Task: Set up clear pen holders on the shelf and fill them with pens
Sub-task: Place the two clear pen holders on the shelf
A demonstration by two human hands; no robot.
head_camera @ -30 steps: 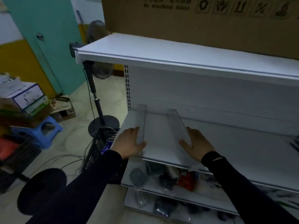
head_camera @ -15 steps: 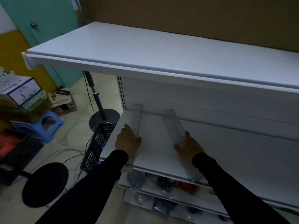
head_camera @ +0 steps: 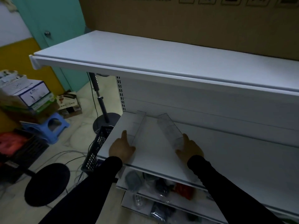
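Hands apparently bracing clear holders, shelf

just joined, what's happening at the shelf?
A person is positioning two clear pen holders on the middle white shelf. The left hand rests against the near end of the left holder, and the right hand rests against the right holder. Both holders lie lengthwise, running toward the back panel, apart from each other. No pens are visible in them yet.

White shelf, see-through pen holders on it. Left of the shelf: blue stool, black mesh basket, teal door, yellow wall.
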